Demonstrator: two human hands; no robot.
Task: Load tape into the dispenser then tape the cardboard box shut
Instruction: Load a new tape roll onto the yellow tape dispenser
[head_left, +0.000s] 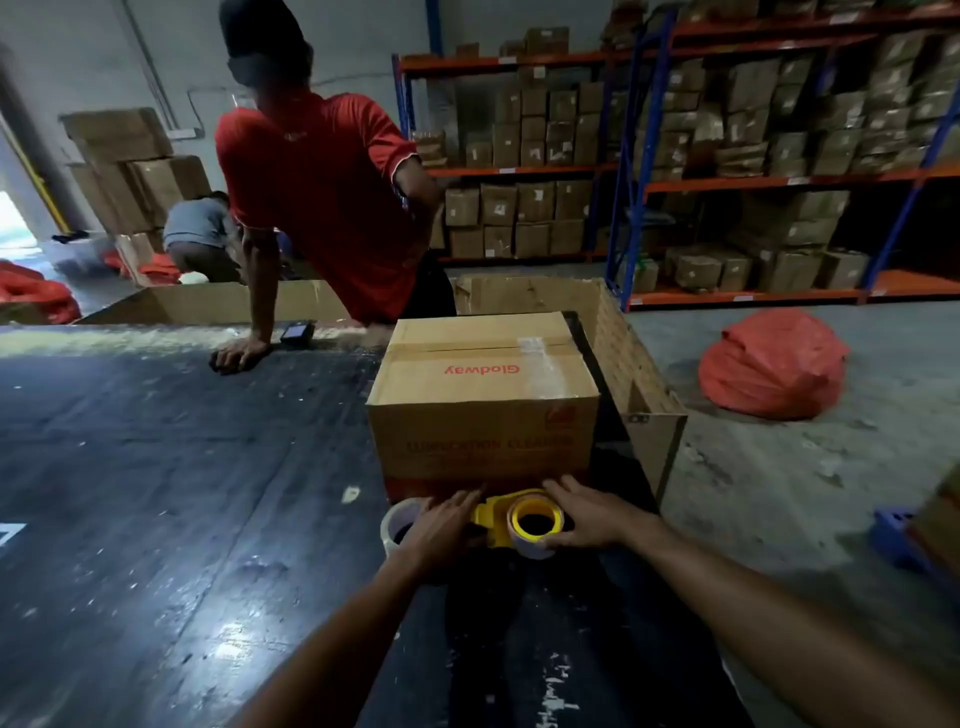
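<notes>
A brown cardboard box stands on the dark table, its flaps folded down with a short strip of clear tape across the top seam. Right in front of it lies a yellow tape dispenser with a tape roll seated on its yellow hub. My right hand wraps around the right side of that roll. My left hand lies flat over the dispenser's handle end, fingers spread. A second clear tape roll lies on the table just left of my left hand.
A person in a red shirt leans a hand on the table's far edge beside a small black device. An open carton stands right of the box. A red sack lies on the floor; shelving full of cartons stands behind.
</notes>
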